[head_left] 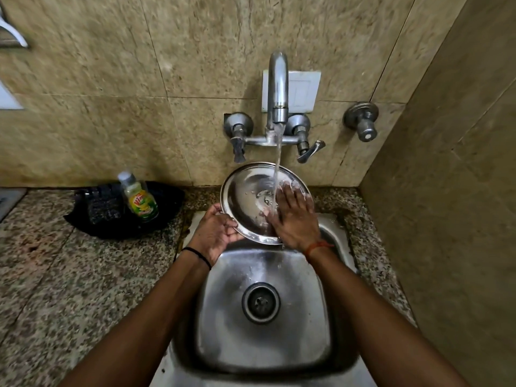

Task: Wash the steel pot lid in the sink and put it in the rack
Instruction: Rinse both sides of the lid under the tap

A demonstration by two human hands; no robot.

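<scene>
The step in hand is the rinsing. The steel pot lid [251, 196] is held above the far edge of the sink [262, 344], directly under the tap [277, 88], and the water stream [277, 163] falls on its inner face. The left hand [215, 233] grips the rim of the lid on the side away from the stream, with fingers curled around the edge. The right hand [293, 219] lies flat on the wet face, fingers straight and spread, just where the water lands; I judge it is rubbing the surface.

The lid is round, so it has no real long axis. It is tilted: its hollow face points up and toward the person, and its far rim stands higher than the near rim. Whether a knob is on the back I cannot tell.

No rack is visible from here. The next move, as I judge, calls for finishing the rinse, letting the water drain off the low rim into the sink, and keeping a firm grip, because wet steel is slippery. To the left of the sink, on the counter, a dish soap bottle [139, 198] stands on a black cloth [106, 210].
</scene>
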